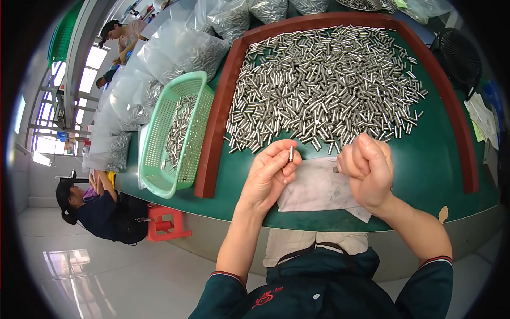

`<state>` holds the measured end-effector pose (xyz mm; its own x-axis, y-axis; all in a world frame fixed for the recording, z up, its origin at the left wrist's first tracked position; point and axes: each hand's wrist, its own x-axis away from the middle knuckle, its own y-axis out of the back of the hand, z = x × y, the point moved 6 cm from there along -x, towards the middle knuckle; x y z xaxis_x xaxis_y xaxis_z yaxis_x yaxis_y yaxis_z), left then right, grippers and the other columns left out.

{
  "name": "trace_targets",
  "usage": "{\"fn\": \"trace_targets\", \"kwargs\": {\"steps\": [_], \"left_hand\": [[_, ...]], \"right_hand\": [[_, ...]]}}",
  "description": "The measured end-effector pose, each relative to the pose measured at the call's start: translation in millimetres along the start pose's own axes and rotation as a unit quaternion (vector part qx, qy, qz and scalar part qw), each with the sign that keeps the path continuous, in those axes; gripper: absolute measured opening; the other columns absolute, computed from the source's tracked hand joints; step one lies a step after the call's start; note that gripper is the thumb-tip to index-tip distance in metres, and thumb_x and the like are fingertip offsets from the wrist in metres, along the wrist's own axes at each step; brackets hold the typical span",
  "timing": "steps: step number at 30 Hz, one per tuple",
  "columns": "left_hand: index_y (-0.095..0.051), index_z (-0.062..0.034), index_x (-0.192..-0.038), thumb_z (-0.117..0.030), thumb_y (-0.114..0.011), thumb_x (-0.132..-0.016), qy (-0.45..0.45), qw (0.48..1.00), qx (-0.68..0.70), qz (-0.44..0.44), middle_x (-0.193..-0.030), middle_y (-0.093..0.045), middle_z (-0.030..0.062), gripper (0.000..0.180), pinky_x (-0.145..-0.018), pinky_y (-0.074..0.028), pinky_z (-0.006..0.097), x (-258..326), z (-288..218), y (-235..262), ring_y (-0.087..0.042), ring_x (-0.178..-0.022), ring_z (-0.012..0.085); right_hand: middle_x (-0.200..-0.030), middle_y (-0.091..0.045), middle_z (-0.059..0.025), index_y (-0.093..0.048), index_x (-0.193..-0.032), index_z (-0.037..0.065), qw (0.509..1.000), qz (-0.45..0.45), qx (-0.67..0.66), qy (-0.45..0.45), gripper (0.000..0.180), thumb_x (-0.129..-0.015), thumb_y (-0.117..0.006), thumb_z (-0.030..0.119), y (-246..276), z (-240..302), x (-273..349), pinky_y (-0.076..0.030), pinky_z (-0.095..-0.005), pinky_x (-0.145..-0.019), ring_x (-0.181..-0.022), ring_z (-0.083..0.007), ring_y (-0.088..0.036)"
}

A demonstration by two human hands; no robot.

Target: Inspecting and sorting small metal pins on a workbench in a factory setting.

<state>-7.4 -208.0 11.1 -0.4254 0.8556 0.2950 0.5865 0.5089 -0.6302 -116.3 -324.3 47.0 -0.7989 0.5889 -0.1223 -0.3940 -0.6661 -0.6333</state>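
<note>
Between the thumb and fingers of my left hand point(270, 173) a short shiny metal pin point(291, 153) is held upright. My right hand point(367, 169) is curled into a fist; small metal ends peek out at its edges, so it holds metal pins, mostly hidden by the fingers. Beneath both hands lies a smudged whitish cloth point(313, 186) on the green tabletop point(425, 175). Just beyond them spreads a large heap of loose metal pins point(319, 90).
A reddish-brown frame point(217, 130) borders the heap on three sides. Left of it stands a green plastic basket point(159, 154) partly filled with pins. Clear bags of pins point(183, 50) line the far left. A black fan point(457, 56) sits at right. Other people work at left, one near a red stool point(163, 223).
</note>
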Motion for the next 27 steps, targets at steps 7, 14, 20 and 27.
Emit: {"fn": "trace_targets", "kwargs": {"steps": [7,14,20,27], "left_hand": [[-0.046,-0.0028,-0.077,-0.023,-0.037,-0.09,-0.028,0.999,-0.044,0.012,-0.07,-0.049,0.007,0.025,-0.045,-0.029,0.02,-3.9,-4.1,-4.4,-0.039,-0.055,0.0089],[-0.056,-0.0033,-0.087,-0.007,-0.054,-0.078,-0.199,0.699,-0.686,-0.046,-0.06,-0.054,0.0074,0.009,-0.047,-0.038,0.028,-10.7,-22.4,-41.6,-0.049,-0.049,0.0183],[-0.057,-0.0034,-0.081,-0.006,-0.061,-0.072,-0.281,0.607,-0.744,-0.004,-0.059,-0.055,0.0105,0.01,-0.046,-0.04,0.031,-14.5,-18.5,-45.7,-0.053,-0.048,0.0216],[-0.058,-0.003,-0.08,-0.006,-0.062,-0.071,-0.279,0.621,-0.732,0.02,-0.059,-0.055,0.0103,0.01,-0.045,-0.041,0.029,-12.4,-17.1,-45.0,-0.052,-0.047,0.0193]], "right_hand": [[-0.042,-0.026,0.0024,-0.025,-0.048,0.009,1.0,-0.001,-0.009,-0.005,0.042,-0.088,-0.036,0.016,1.4,-2.2,-1.3,-0.018,-0.0233,-0.04,-0.04,-0.006,-0.022],[-0.042,-0.026,0.0028,-0.025,-0.048,0.009,1.0,-0.01,0.001,-0.011,0.042,-0.088,-0.036,0.016,1.0,-0.2,-0.7,-0.019,-0.0229,-0.04,-0.04,-0.0058,-0.021],[-0.043,-0.026,0.003,-0.026,-0.048,0.009,1.0,-0.008,-0.011,-0.015,0.042,-0.088,-0.037,0.017,1.5,-0.4,-1.8,-0.019,-0.0226,-0.04,-0.041,-0.0056,-0.023],[-0.044,-0.026,0.0031,-0.026,-0.048,0.009,1.0,-0.005,0.008,-0.012,0.043,-0.088,-0.037,0.017,1.0,0.7,-0.9,-0.019,-0.0229,-0.04,-0.041,-0.0056,-0.022]]}}
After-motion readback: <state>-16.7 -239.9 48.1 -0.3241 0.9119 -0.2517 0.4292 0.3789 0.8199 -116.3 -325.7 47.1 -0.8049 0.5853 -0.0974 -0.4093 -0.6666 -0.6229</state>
